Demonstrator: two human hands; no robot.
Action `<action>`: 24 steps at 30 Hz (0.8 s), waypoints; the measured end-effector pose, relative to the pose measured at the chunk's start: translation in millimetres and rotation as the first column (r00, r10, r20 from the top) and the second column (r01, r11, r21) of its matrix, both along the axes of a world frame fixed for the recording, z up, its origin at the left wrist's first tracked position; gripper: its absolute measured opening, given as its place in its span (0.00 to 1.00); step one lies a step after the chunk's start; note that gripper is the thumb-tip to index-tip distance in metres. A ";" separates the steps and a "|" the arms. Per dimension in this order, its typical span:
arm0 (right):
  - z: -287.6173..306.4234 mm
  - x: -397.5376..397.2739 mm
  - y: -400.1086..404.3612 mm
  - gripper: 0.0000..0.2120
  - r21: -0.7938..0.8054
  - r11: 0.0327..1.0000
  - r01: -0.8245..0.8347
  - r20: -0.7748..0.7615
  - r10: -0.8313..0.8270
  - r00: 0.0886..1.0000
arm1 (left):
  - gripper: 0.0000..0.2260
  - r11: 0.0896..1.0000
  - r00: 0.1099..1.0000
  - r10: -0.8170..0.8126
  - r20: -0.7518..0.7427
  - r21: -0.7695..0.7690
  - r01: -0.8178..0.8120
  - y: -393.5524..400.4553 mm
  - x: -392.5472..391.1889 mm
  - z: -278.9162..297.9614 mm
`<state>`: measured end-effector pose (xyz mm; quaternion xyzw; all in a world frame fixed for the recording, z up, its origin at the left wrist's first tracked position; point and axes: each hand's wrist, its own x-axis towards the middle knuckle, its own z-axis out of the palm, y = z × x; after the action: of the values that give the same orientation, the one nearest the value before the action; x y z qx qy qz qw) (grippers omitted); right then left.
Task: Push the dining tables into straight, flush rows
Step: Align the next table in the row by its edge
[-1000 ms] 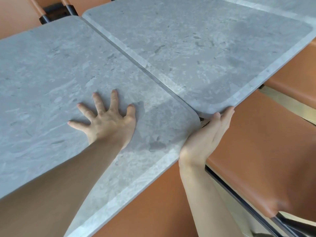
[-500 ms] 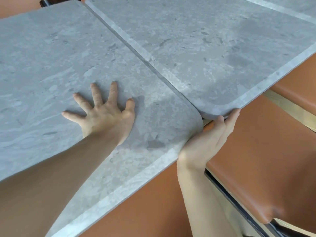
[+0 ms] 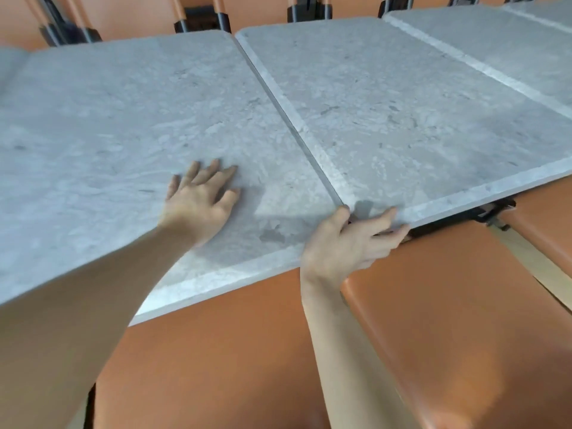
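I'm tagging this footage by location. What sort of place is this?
Probably a canteen or restaurant dining area: grey stone-look rectangular tabletops butted edge to edge in a long row, orange padded bench seats on the near side, and more orange seating with black frames behind.

A canteen or restaurant dining hall: identical grey stone-look tables (image 3: pixel 402 97) run edge to edge across the frame, with orange padded seats (image 3: pixel 448 320) below and orange chair backs (image 3: pixel 257 7) along the top.

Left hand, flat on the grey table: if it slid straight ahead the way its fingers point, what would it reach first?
Probably the seam where the next table butts against this one; the left hand has only bare tabletop before it.
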<state>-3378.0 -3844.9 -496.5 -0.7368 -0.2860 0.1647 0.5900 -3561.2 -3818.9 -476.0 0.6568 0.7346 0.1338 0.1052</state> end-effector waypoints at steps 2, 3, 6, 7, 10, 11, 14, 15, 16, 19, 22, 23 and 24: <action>9.0 -10.8 -7.8 0.30 0.130 0.975 -0.180 0.310 0.132 0.942 | 0.35 0.989 0.991 -0.127 -0.036 -0.085 0.124 -34.2 -19.6 2.0; 11.9 -20.1 -12.6 0.27 0.139 0.930 -0.340 0.472 0.240 0.848 | 0.38 0.981 0.986 -0.160 -0.048 -0.114 0.154 -54.4 -30.1 4.7; 16.6 -39.7 -19.4 0.27 -0.286 0.676 -0.679 0.673 0.646 0.360 | 0.43 0.972 0.972 -0.179 -0.156 -0.180 0.150 -112.8 -58.7 5.5; 11.7 -39.7 -18.5 0.30 -0.452 0.566 -0.689 0.646 0.741 0.185 | 0.44 0.969 0.958 -0.186 -0.220 -0.203 0.141 -128.9 -67.0 5.7; 10.1 -30.9 -18.3 0.40 -0.646 0.416 -0.640 0.621 0.774 -0.124 | 0.49 0.965 0.911 -0.187 -0.366 -0.240 0.102 -161.3 -87.7 2.4; 10.3 -28.6 -19.0 0.44 -0.683 0.393 -0.615 0.616 0.762 -0.197 | 0.49 0.972 0.906 -0.164 -0.390 -0.222 0.080 -167.4 -92.6 0.6; 10.9 -23.9 -19.6 0.53 -0.769 0.382 -0.513 0.586 0.743 -0.324 | 0.49 0.987 0.904 -0.116 -0.413 -0.152 0.057 -169.5 -99.5 -8.2; 11.2 -24.1 -19.6 0.56 -0.776 0.395 -0.492 0.587 0.737 -0.334 | 0.48 0.990 0.902 -0.109 -0.419 -0.123 0.063 -168.3 -100.6 -11.3; 11.1 -24.7 -19.6 0.58 -0.777 0.406 -0.482 0.592 0.733 -0.336 | 0.48 0.993 0.898 -0.104 -0.426 -0.095 0.071 -167.3 -101.8 -14.3; 12.1 -26.4 -21.7 0.59 -0.760 0.423 -0.493 0.609 0.728 -0.314 | 0.47 0.995 0.888 -0.097 -0.449 -0.049 0.083 -164.5 -105.6 -18.5; 11.3 -28.6 -20.0 0.58 -0.744 0.441 -0.501 0.630 0.713 -0.308 | 0.46 0.996 0.876 -0.092 -0.473 -0.035 0.086 -162.7 -108.6 -20.2; 10.8 -27.6 -19.3 0.58 -0.744 0.446 -0.498 0.633 0.710 -0.308 | 0.46 0.995 0.874 -0.102 -0.475 -0.037 0.096 -162.3 -107.6 -20.5; 10.1 -27.0 -18.9 0.58 -0.742 0.452 -0.495 0.636 0.708 -0.307 | 0.45 0.993 0.872 -0.113 -0.476 -0.040 0.107 -162.0 -107.5 -20.6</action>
<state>-3405.0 -3863.8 -486.4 -0.4342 -0.9000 -0.0333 0.0177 -3668.7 -3980.9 -496.6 0.7094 0.7003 -0.0429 -0.0675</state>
